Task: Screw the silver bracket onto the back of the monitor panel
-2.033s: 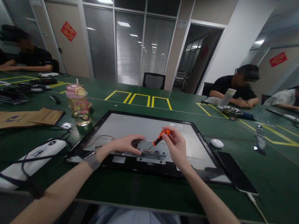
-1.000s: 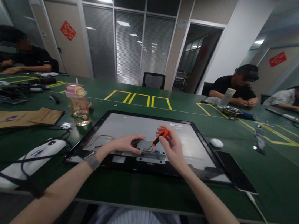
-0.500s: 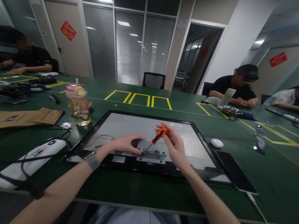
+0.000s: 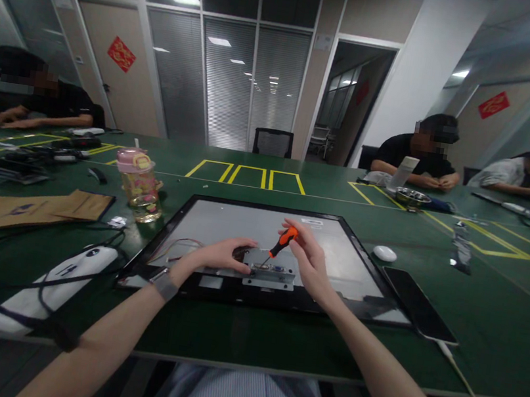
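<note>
Head view: right hand (image 4: 310, 258) pinches a small orange-handled screwdriver (image 4: 283, 242), tip down on the grey metal connector bracket (image 4: 270, 277) at the near edge of the black-framed flat panel (image 4: 222, 219); left hand (image 4: 222, 255) rests curled beside it, grip unclear; screw-turning likely, and the next move calls for a seated tip.

phone (image 4: 418, 305) right of panel (image 4: 336, 255)

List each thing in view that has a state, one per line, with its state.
Screwdriver: gripped by right hand, tilted, tip on bracket.
Left hand: resting on panel beside bracket.
Panel: flat on table, wires exposed.
Bottle: upright, lid on.
Phone: flat, screen dark, cable attached.
Door: open.
</note>
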Available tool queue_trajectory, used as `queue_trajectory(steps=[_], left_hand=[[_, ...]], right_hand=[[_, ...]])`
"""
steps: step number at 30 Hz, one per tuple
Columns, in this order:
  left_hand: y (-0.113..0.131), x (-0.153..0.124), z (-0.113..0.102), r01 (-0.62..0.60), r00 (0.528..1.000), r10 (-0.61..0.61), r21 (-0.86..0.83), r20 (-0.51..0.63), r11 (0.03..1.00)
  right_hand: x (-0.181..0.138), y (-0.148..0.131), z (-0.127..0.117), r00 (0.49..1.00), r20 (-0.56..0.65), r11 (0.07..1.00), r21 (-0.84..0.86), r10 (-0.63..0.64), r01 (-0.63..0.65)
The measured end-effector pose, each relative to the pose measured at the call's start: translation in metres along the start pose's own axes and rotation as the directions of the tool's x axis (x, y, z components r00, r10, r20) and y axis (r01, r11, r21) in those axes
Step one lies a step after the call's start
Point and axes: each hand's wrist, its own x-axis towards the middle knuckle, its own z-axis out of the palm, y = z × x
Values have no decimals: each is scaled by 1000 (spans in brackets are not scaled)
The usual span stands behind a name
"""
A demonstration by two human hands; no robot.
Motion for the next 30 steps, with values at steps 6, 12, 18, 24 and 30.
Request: queue_trajectory(steps=[6,12,18,24,30], left_hand=[[-3,1,1,-11,1000,11,-10,2,1000],[0,0,1,-28,1000,28,-38,2,999],[2,-1,0,-33,999,33,-40,3,999],[-2,1,0,-18,1000,18,-17,16,1000],[-1,1,-1,-18,1000,19,-36,14,999]], right_hand=[[-1,-1,2,999,-32,1000,-20,9,-10],[1,1,-2,989,148,998,59,13,-22],[3,2,-4,996,85,989,143,36,-47],[9,4,-12,964,-264,999,-24,-38,33],[8,10,-13,947,-278,949,-305,-162,73]])
